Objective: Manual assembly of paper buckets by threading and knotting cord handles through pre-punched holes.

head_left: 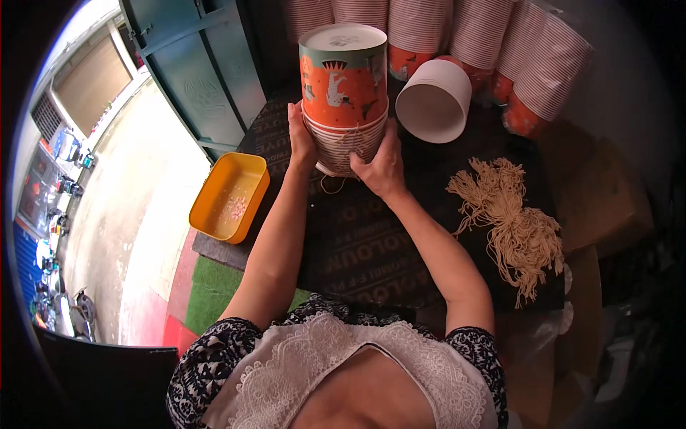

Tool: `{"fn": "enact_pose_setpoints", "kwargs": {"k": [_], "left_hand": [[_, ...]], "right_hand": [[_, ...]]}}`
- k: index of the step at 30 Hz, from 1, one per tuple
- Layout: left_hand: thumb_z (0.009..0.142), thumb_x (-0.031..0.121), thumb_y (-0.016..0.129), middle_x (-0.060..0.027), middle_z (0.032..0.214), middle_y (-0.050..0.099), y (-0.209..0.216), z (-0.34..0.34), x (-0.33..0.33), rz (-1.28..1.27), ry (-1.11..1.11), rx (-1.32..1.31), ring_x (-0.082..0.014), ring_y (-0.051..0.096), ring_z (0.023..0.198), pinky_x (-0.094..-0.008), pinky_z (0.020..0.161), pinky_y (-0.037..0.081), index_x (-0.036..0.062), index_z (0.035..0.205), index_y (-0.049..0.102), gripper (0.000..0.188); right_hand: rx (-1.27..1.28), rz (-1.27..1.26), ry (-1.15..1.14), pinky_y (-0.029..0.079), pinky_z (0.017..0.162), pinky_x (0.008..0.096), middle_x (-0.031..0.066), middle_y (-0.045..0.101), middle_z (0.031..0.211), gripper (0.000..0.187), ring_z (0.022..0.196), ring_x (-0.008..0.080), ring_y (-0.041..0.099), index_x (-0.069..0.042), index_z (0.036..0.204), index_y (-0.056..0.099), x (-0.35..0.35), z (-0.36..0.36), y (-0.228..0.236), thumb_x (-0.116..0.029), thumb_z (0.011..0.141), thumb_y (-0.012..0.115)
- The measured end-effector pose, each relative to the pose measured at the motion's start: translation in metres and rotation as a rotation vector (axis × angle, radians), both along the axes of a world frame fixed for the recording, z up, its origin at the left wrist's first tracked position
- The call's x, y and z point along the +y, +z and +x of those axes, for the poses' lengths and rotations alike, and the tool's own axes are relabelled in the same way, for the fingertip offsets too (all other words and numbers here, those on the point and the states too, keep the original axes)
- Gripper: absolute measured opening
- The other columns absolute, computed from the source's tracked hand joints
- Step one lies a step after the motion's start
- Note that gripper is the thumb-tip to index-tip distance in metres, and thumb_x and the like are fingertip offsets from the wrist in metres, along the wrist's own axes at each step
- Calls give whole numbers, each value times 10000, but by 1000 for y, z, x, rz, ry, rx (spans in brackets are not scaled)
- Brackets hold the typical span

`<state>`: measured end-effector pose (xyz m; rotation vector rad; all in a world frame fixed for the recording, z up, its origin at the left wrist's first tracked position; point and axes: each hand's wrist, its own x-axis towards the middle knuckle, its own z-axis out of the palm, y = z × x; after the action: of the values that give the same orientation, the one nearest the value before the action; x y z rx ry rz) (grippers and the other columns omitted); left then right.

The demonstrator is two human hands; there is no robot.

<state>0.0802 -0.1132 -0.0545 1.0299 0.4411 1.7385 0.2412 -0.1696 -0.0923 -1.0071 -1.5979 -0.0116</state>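
Between my two hands stands a stack of nested paper tubs, upside down, the top one orange with a green band and a white base facing up. My left hand grips its left side, the fingers mostly hidden behind. My right hand wraps the lower right side, its thumb on the white rims. Thin beige string crosses the rims, and a loop of it hangs below the stack. Just right of the stack, a single white-lined tub lies on its side with its mouth toward me.
Tall stacks of tubs line the back of the dark printed board. A bundle of beige strings lies at right. A yellow plastic box with small bits inside sits at left. Beyond it are a green metal door and an outdoor pavement.
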Motion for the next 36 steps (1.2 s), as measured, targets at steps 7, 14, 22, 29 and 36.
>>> {"fn": "enact_pose_setpoints", "kwargs": {"k": [7,14,22,29,36], "left_hand": [[1003,519,221,-136,1244,587,2,3,-2,19,-14,16,-223,560,1125,-352,1014,399,-13,1270,472,647],[999,534,213,-142,1245,585,2,4,-3,5,7,40,-227,556,1133,-349,1018,397,-21,1277,463,670],[1002,527,200,-147,1278,562,-3,1,1,3,6,30,-235,538,1166,-356,1036,384,-24,1309,430,672],[963,606,227,-152,1345,510,-4,0,2,-10,10,98,-274,498,1218,-399,1050,361,4,1351,404,737],[985,563,222,-157,1299,546,-2,-1,2,-13,12,42,-244,519,1191,-366,1050,368,-31,1327,412,712]], "right_hand": [[2,28,-30,398,993,469,330,434,1280,953,1158,455,466,87,1402,198,1,1,4,-256,690,731],[4,-5,-25,405,985,470,306,461,1262,874,1155,440,474,60,1372,259,-1,2,7,-244,692,716],[-57,-4,-41,458,904,490,304,493,1174,902,1058,443,521,95,1362,244,-1,5,10,-271,691,723],[-6,-16,-53,446,934,450,254,545,1177,805,1088,407,536,31,1336,347,-3,3,11,-243,677,721],[-10,-15,-36,443,944,444,257,528,1207,802,1104,392,536,38,1344,346,2,10,7,-248,696,723]]}}
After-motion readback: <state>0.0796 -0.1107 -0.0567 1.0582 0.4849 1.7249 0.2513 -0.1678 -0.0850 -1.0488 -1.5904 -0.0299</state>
